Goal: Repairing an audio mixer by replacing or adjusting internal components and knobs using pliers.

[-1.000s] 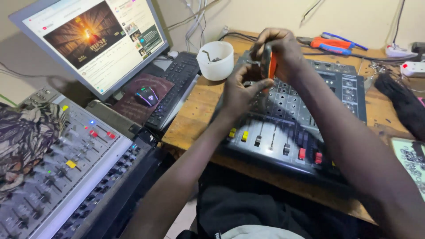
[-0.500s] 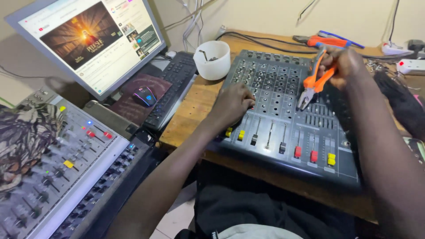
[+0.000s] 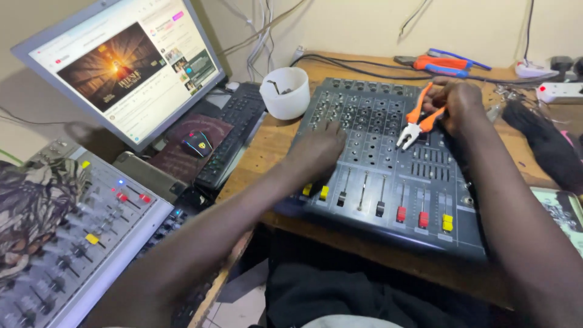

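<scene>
The right hand is clamped around orange-handled steel pliers over the dark grey multi-channel mixing console. At nine o'clock, the left hand rests open-fingered on its knobs.

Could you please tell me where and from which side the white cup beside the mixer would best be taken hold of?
The white cup stands upright on the wooden desk, between the keyboard and the mixer. Probably best to grip its smooth round wall from the near side, fingers wrapped around the middle. Its mouth is open with small dark items inside, so keep it level.
</scene>
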